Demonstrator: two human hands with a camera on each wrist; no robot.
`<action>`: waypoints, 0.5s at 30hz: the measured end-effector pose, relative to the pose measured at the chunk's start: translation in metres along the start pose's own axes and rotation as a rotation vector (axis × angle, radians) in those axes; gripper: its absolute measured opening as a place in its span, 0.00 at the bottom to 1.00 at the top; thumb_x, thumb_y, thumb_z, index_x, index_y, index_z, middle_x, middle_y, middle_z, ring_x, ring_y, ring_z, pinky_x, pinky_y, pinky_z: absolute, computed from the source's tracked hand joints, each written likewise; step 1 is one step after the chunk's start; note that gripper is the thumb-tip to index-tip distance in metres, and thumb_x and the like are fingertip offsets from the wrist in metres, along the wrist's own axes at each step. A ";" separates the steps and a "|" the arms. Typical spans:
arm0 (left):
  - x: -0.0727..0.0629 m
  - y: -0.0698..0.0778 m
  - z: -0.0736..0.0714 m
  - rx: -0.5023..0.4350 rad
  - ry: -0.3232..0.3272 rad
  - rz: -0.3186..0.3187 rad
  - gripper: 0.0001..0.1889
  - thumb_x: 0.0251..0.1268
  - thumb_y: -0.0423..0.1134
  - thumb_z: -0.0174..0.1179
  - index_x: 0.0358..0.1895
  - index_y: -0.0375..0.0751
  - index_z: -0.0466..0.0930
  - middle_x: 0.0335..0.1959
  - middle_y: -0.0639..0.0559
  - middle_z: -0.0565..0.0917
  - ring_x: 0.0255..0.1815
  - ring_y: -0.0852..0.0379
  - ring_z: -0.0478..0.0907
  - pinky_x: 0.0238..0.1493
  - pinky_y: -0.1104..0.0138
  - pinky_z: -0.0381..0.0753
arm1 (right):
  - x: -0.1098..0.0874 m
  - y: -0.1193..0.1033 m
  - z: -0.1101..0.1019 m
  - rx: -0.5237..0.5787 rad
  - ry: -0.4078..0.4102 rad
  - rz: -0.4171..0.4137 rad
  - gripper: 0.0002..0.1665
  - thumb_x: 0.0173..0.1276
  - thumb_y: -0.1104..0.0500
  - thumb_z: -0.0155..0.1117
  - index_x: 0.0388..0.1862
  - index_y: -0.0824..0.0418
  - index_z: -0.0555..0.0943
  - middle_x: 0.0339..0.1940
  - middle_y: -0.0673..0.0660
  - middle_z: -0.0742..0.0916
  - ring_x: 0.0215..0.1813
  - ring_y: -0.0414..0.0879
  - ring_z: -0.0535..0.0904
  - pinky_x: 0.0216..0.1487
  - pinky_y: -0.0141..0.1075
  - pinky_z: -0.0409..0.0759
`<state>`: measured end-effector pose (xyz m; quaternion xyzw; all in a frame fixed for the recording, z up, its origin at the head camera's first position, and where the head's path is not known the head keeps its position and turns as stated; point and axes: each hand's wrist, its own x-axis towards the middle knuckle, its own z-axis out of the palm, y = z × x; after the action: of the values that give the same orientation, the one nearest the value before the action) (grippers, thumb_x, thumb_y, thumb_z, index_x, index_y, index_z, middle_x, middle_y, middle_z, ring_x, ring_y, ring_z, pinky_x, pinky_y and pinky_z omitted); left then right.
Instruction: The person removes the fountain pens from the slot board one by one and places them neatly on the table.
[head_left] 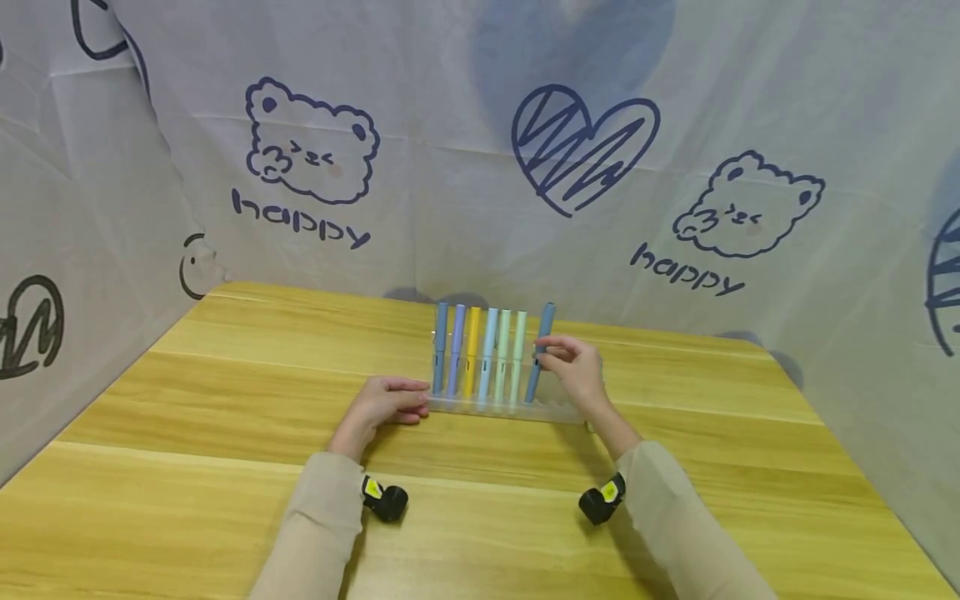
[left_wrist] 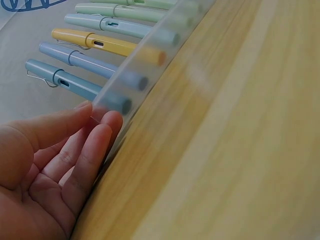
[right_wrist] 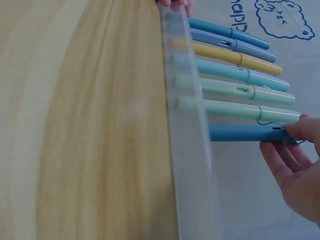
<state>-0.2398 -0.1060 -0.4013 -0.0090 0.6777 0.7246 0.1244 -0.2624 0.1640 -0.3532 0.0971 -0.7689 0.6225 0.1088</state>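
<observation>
Slate-blue capped pen, slim and smooth (right_wrist: 240, 133), towards the right of the clear plastic rack (head_left: 553, 412), its top leaning outward! The right hand (head_left: 577, 371) has it pinched about the middle, thumb against fingers. Is its foot down in a notch? The frosted lip makes that hard to call. And at the rack's left end, the left hand (head_left: 382, 402) pinches the corner. Standing along the rack, left to right: a blue pen (head_left: 439, 342), a lavender pen (head_left: 457, 346), a glossy yellow pen (head_left: 472, 343), a pale-blue pen (head_left: 489, 346) and two mint-green pens (head_left: 504, 346). Setting this one in line looks like the step in hand; the next move calls for seating its foot squarely while the other hand braces. Beneath the rack, a wood-grain table (head_left: 480, 517); behind it, a pale cloth with navy doodles (head_left: 442, 208).
</observation>
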 end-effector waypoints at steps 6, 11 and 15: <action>0.000 -0.001 -0.001 0.002 -0.002 0.005 0.18 0.56 0.23 0.56 0.51 0.18 0.69 0.27 0.41 0.82 0.23 0.59 0.79 0.27 0.70 0.82 | 0.002 -0.004 -0.005 0.026 0.059 -0.037 0.12 0.56 0.77 0.57 0.41 0.79 0.76 0.38 0.72 0.81 0.30 0.34 0.78 0.35 0.28 0.81; 0.001 0.000 -0.001 0.001 -0.005 0.005 0.18 0.57 0.24 0.56 0.51 0.19 0.69 0.27 0.41 0.82 0.23 0.59 0.79 0.27 0.70 0.82 | 0.003 -0.007 -0.014 0.008 0.088 -0.037 0.13 0.57 0.76 0.57 0.43 0.77 0.76 0.39 0.70 0.80 0.31 0.34 0.78 0.37 0.28 0.81; 0.001 -0.001 -0.001 -0.002 -0.002 0.002 0.18 0.56 0.23 0.56 0.51 0.19 0.69 0.27 0.41 0.82 0.23 0.59 0.79 0.27 0.70 0.82 | 0.002 -0.007 -0.023 -0.002 0.103 -0.048 0.14 0.58 0.76 0.57 0.44 0.77 0.75 0.37 0.64 0.81 0.31 0.35 0.77 0.36 0.28 0.81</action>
<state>-0.2404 -0.1065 -0.4020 -0.0074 0.6769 0.7254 0.1243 -0.2615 0.1848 -0.3415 0.0832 -0.7605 0.6230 0.1632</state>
